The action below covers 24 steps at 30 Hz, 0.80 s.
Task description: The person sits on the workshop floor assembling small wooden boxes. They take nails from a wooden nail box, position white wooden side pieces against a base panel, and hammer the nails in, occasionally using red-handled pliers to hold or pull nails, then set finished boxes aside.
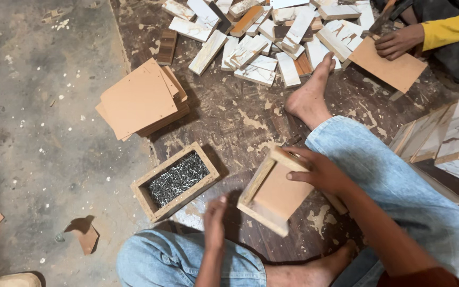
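- R hand (319,171) grips top edge of small wooden box frame (273,191), frame centre, tilted.
- L hand (214,220) fingers together, empty, just left of frame; nail tray (175,181) up-left, nearer L.

The small open box of matt brown fibreboard (273,194) shows raw, pale chipboard edges, rough to the eye. Left of that box, the shallow chipboard tray (143,191) holds thin, shiny grey metal nails (177,178). Beyond the box, the stacked flat brown fibreboard squares (136,98) look smooth and dull, and the heaped short wooden blocks (251,50) carry a glossy white marbled laminate. The worn dark board floor (240,119) is flaked and scuffed.
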Motion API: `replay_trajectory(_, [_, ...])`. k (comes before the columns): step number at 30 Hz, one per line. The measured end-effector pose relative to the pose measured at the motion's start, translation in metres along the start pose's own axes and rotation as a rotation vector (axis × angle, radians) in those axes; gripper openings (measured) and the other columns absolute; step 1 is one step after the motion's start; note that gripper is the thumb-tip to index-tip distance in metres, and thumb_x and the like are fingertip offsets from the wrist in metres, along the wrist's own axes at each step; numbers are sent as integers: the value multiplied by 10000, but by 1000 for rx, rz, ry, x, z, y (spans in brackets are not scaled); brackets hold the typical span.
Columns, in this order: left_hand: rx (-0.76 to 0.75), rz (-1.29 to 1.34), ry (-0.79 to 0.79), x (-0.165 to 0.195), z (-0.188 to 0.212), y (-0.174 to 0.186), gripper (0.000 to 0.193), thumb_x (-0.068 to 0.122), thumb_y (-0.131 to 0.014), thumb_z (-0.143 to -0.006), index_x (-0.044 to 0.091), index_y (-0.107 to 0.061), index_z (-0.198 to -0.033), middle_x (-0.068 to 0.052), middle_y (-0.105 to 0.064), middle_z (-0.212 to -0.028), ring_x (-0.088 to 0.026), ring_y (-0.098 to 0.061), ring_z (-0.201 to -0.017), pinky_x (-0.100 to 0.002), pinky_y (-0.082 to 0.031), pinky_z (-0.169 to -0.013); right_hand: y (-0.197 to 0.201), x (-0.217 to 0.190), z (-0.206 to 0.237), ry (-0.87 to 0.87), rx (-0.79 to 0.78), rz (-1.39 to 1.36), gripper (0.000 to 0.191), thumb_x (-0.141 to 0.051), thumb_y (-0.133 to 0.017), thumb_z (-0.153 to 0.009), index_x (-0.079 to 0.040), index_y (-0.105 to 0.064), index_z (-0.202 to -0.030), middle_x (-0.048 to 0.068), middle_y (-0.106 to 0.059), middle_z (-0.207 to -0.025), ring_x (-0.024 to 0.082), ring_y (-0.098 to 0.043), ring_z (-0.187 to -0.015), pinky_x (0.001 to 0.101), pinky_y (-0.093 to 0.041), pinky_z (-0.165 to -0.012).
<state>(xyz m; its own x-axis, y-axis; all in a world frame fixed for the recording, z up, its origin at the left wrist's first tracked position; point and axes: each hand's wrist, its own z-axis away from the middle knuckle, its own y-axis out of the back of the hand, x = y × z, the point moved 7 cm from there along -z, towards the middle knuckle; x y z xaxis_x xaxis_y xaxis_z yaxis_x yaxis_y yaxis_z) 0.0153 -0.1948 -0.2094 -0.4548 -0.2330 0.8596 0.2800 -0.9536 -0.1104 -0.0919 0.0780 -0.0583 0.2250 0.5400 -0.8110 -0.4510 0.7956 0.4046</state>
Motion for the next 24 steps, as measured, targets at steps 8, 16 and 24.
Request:
replay_trajectory(8, [-23,115,145,-15,9,-33,670,529,-703,-860,-36,-644,-1216,-194,-735,-1132,-261,-687,-1094,-408,-497,-1000,-48,60,28,65,97,-44,842,-287,-720,-894,-142,-297,-1608,153,-341,-1650,229,-366,-1475,375,-331,-1161])
replay_trajectory(16, [-24,119,152,-1,14,-29,579,432,-744,-856,-57,-698,-1162,-163,-763,-1051,-225,-707,-961,-352,-529,-904,-68,63,34,102,37,-208,818,-314,-667,-943,-81,-253,-1609,99,-409,-1617,184,-402,-1444,336,-323,-1157])
replay_trajectory(24, [-87,0,164,7,3,-21,597,464,-746,-829,-44,-711,-1141,-171,-782,-1030,-254,-733,-966,-362,-544,-914,-68,83,38,-266,4,-430,581,-277,-506,-1019,-227,-447,-1595,93,-626,-1428,164,-507,-1005,359,-463,-819])
